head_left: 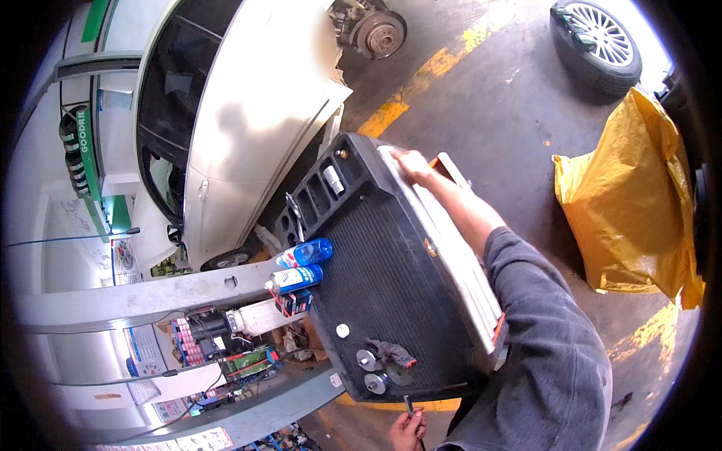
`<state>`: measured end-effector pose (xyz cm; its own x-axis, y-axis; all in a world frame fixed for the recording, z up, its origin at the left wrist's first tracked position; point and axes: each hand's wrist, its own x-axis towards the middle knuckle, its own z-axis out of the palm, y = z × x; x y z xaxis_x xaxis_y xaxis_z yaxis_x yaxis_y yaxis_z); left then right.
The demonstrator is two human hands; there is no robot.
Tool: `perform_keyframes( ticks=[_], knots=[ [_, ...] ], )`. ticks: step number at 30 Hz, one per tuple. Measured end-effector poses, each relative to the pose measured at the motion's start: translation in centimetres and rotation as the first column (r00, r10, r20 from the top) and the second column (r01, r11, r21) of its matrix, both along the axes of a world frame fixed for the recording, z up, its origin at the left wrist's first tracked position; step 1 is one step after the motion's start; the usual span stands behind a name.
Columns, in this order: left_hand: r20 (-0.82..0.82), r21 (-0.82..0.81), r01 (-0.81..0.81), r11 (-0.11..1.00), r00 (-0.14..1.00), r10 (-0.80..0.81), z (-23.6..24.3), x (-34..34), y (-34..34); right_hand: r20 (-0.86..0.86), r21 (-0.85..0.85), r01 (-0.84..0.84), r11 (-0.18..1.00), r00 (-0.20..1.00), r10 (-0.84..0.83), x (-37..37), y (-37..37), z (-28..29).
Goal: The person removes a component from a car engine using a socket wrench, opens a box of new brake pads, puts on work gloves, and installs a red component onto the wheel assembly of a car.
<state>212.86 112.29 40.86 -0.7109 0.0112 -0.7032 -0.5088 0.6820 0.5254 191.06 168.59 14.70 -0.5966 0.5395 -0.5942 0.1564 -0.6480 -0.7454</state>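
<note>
My left hand (408,431) is at the bottom edge, fingers closed around a slim metal tool (408,406); its exact kind is too small to make out. My right arm reaches up along the white drawer fronts of a black-topped tool cart (353,225). At their far end, my right hand (411,165) has its fingers curled over the edge of a drawer (440,225). Close to my left hand, two round metal pieces (372,370) and a dark grey glove or rag (392,352) lie on the cart top. Two blue spray cans (295,279) rest farther along it.
A white car (248,98) stands beyond the cart, with a bare brake disc (380,34) showing. On the right are a removed wheel (598,45) and a large yellow plastic bag (632,218). Grey lift beams (150,297) and parts shelves fill the left side.
</note>
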Motion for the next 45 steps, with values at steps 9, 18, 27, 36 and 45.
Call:
perform_keyframes(
  ticks=[9, 18, 27, 36, 45],
  knots=[
    [0.088, 0.195, -0.049, 0.980, 0.996, 0.032, -0.2, -0.7, -0.7, 0.249, 0.595, 0.036, 0.803, 0.942, -0.226, 18.4, 7.5, 2.6],
    [0.063, 0.275, 0.011, 0.961, 0.998, -0.029, -2.3, -1.8, -1.4, 0.148, 0.981, -0.076, 0.177, 0.884, -0.443, 24.9, 8.6, 6.4],
    [-0.180, 0.243, 0.116, 0.963, 0.981, -0.073, -5.1, 1.2, -8.0, 0.607, 0.770, -0.462, 0.439, 0.744, -0.282, 12.8, -0.3, 9.1],
    [-0.184, 0.280, -0.179, 0.943, 0.954, 0.235, -2.4, 3.7, -7.5, 0.671, 0.575, -0.328, 0.750, 0.713, -0.204, 10.7, 1.4, 7.6],
    [-0.102, 0.363, -0.129, 0.923, 0.979, 0.177, 0.2, 3.5, -1.9, 0.589, 0.560, -0.294, 0.775, 0.799, -0.122, 7.5, 1.2, 5.5]
  ],
)
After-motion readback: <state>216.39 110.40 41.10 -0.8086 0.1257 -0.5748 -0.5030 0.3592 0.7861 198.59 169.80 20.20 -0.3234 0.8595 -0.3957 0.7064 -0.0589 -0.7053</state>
